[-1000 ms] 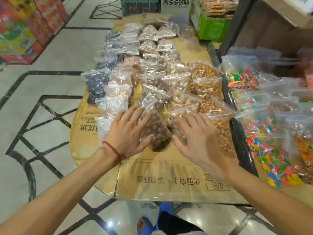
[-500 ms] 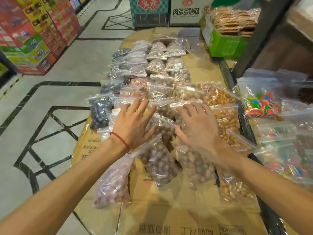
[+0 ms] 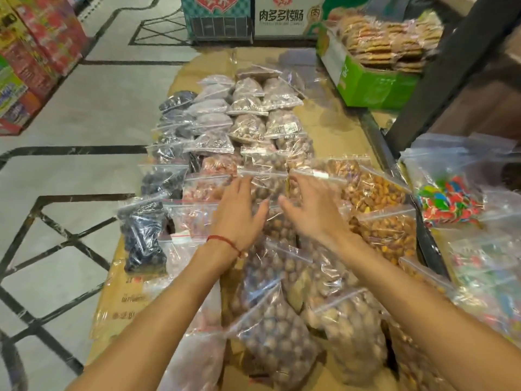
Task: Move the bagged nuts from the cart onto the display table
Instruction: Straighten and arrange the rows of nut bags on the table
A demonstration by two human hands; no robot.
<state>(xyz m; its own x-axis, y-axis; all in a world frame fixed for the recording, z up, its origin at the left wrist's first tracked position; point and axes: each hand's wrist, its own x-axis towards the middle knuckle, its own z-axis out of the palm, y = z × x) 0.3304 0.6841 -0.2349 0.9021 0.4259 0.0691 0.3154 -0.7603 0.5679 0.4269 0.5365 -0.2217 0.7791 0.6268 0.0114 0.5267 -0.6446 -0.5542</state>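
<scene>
Bagged nuts [image 3: 279,351] crowd the counter [image 3: 332,119]. Left hand [image 3: 239,218] and right hand [image 3: 313,213] rest side by side on the middle bags, each grip open, fingers spread.

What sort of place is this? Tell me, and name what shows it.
Most likely a shop or supermarket floor: rows of clear zip bags of nuts lie on flattened brown cardboard, a green carton of wrapped biscuits stands beyond them, and stacked red printed boxes line the tiled aisle at left.

Bare cardboard [image 3: 335,128] between bags [image 3: 248,128] and green box [image 3: 372,86]
</scene>
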